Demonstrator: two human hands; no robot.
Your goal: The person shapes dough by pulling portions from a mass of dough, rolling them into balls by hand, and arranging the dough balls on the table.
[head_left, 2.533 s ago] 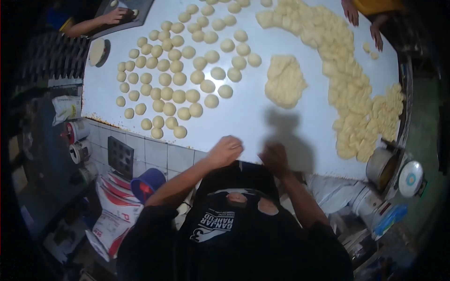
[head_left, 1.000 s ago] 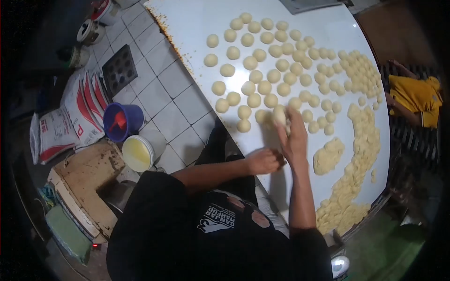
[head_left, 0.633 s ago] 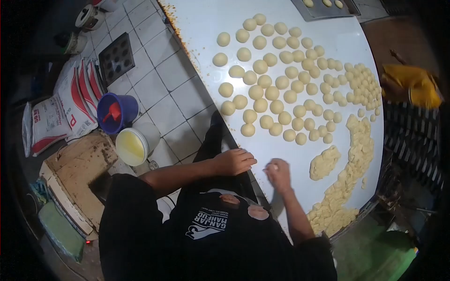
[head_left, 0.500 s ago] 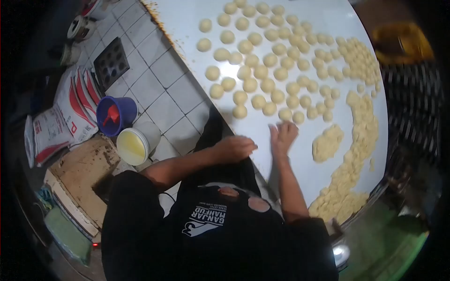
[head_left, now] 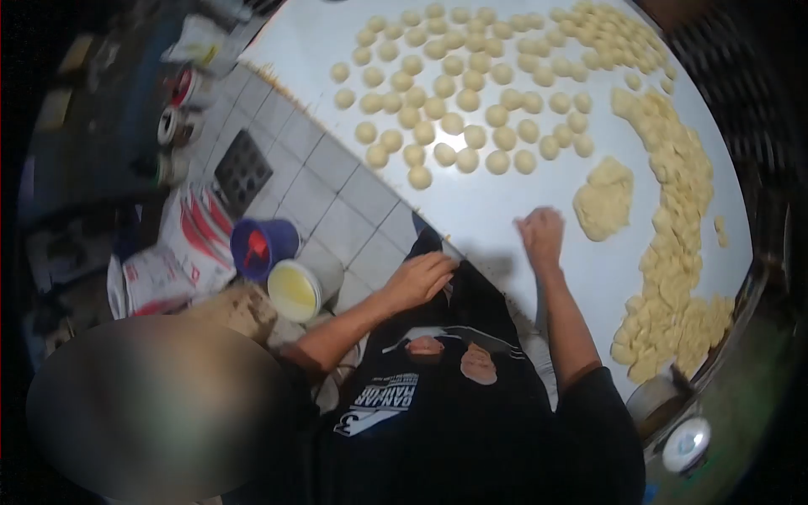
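My right hand (head_left: 541, 236) is over the white tabletop (head_left: 484, 206), its fingers curled down; anything beneath them is hidden. To its right lies a flattened lump of pale dough (head_left: 604, 200). My left hand (head_left: 421, 279) is just off the near table edge, above my lap, palm down with the fingers fairly straight and side by side. I see nothing in it. Many round dough balls (head_left: 469, 101) are spread over the far side of the table. A long band of cut dough pieces (head_left: 673, 227) runs down the right side.
Left of the table, on the tiled floor (head_left: 337, 160), are a purple bucket (head_left: 273, 240) with a red tool inside, a white bucket (head_left: 324, 278) with yellow contents, printed sacks (head_left: 198, 240) and a dark moulded tray (head_left: 244, 172). A blurred oval hides the lower left.
The view has shifted, so the table contents sit differently in it. My left hand has gone from bunched to straighter fingers. My right hand is now closer to the dough lump, fingers curled.
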